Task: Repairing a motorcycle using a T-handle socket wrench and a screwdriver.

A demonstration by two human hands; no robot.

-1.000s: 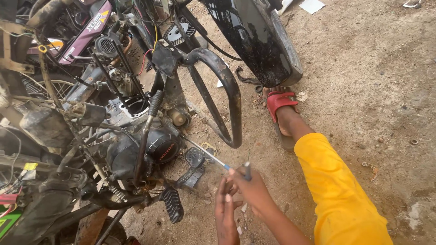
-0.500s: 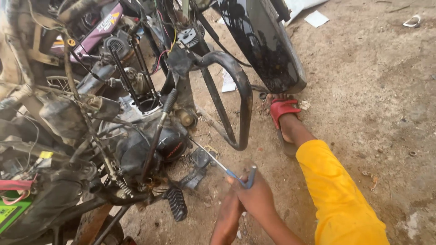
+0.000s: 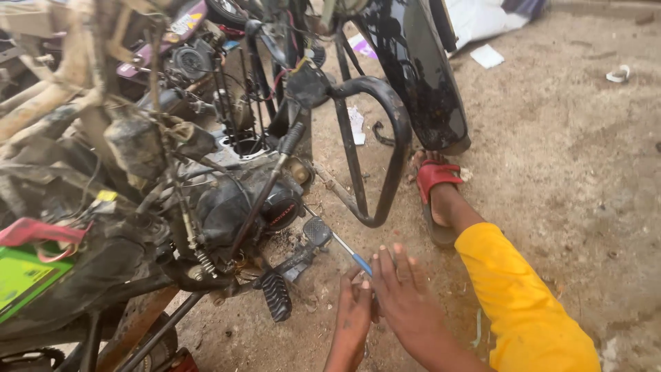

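A stripped motorcycle engine (image 3: 241, 200) fills the left of the view. A long screwdriver (image 3: 342, 245) with a blue handle runs from the engine's lower side toward me. My left hand (image 3: 354, 313) is wrapped around its handle. My right hand (image 3: 403, 293) lies over the handle end with the fingers spread. A black foot peg (image 3: 277, 296) and a pedal (image 3: 317, 231) sit just left of my hands. My leg in yellow cloth (image 3: 523, 303) stretches to the right.
A black crash bar (image 3: 385, 138) curves above my hands. A black fender (image 3: 420, 69) rises behind it. My foot in a red sandal (image 3: 435, 180) rests on the dirt ground (image 3: 585, 151). Paper scraps (image 3: 487, 55) lie far right.
The view has swung left and closer to the engine. My right hand has opened its fingers over the screwdriver handle, and both hands sit lower in view.
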